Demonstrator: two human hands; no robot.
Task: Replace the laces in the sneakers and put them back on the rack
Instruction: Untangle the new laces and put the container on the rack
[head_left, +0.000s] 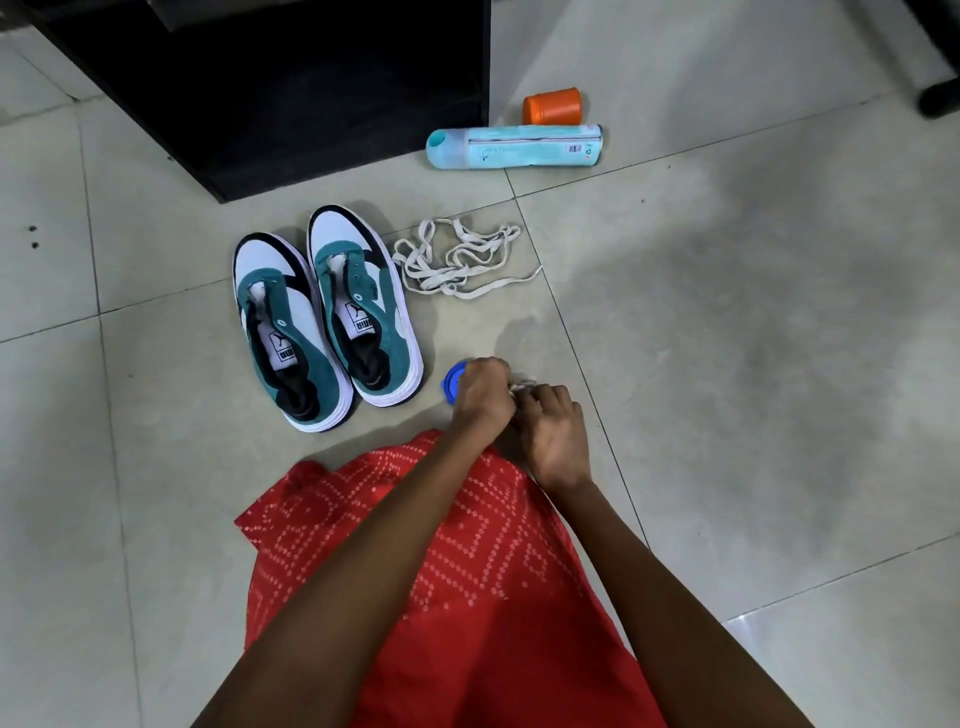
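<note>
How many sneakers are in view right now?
2. The left-hand sneaker and the right-hand sneaker stand side by side on the floor, toes toward the black cabinet, both unlaced. None appears hidden.

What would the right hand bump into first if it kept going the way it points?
The right hand points up-left, so probably the left hand first, just ahead; a bit of white lace is bunched between them. Beyond lie a blue cap and the sneakers.
</note>
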